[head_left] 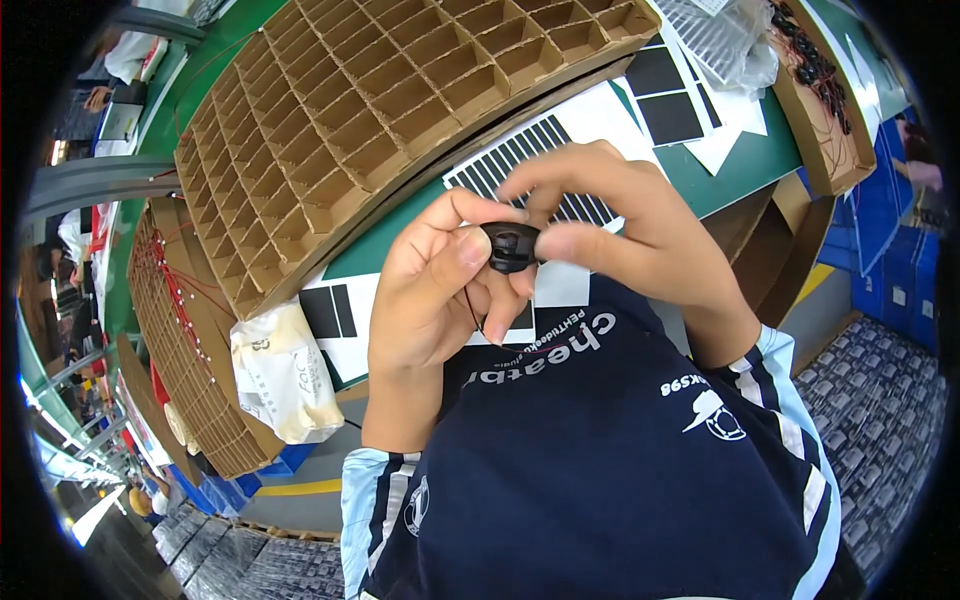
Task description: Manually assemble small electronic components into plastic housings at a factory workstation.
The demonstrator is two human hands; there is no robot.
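A small round black part (511,247) with thin dark wires hanging from it sits between both my hands, close to my chest. My left hand (432,290) pinches it from the left with thumb and fingers. My right hand (620,225) grips it from the right, fingers curled over its top. Beneath the hands lies a white sheet with black strips (560,150) on the green table (740,165).
A large cardboard grid tray (380,100) of empty cells fills the upper middle. A second grid tray (175,340) with red wires stands at left. A white bag (285,370) lies beside it. A cardboard box (820,100) of black parts sits at upper right.
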